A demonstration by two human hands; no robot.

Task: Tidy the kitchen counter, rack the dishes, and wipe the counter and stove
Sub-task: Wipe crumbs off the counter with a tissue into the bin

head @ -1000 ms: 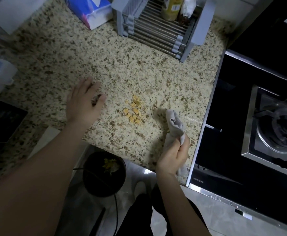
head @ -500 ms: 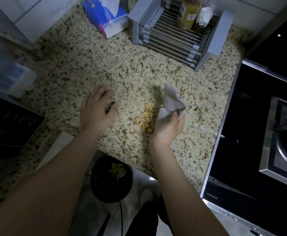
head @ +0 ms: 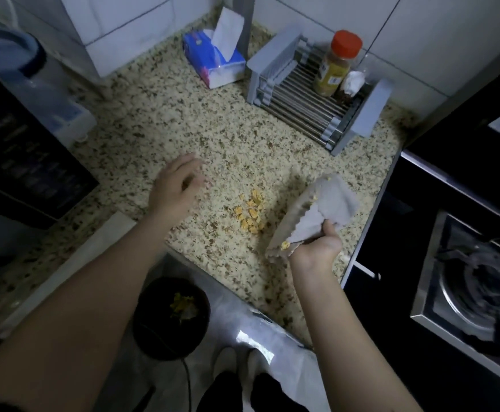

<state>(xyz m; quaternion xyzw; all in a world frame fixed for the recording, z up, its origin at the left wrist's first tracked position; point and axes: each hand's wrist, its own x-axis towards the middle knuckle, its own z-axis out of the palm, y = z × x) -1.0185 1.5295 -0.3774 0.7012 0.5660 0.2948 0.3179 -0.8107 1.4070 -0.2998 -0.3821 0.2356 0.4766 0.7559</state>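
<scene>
Your right hand (head: 317,248), at centre right of the frame, grips a grey cloth (head: 317,212) by its near end, and the cloth stands tilted above the surface (head: 159,120) with a few yellow bits clinging to it. Your left hand (head: 174,188), at centre frame, hovers over the surface with fingers loosely spread and holds nothing.

Progress, as judged: the wipe is under way but not finished. A small heap of yellow crumbs (head: 250,214) lies on the surface between your two hands, just beside the cloth's lower edge and near the front edge. The bin (head: 171,319) on the floor below that edge already holds some yellow scraps. The stove (head: 468,286) at right shows no sign of wiping that can be confirmed; it is dark and blurred. The rack (head: 311,93) at upper centre carries only a spice jar (head: 336,66) and a small white object, no dishes visible.

Edges and room: the crumbs sit close to the front drop, directly above the bin, so a sweep toward you looks feasible. The stove's raised rim borders the cloth on the right. The tissue pack (head: 216,63) and rack stand well apart at the back, leaving open surface around the heap.
</scene>
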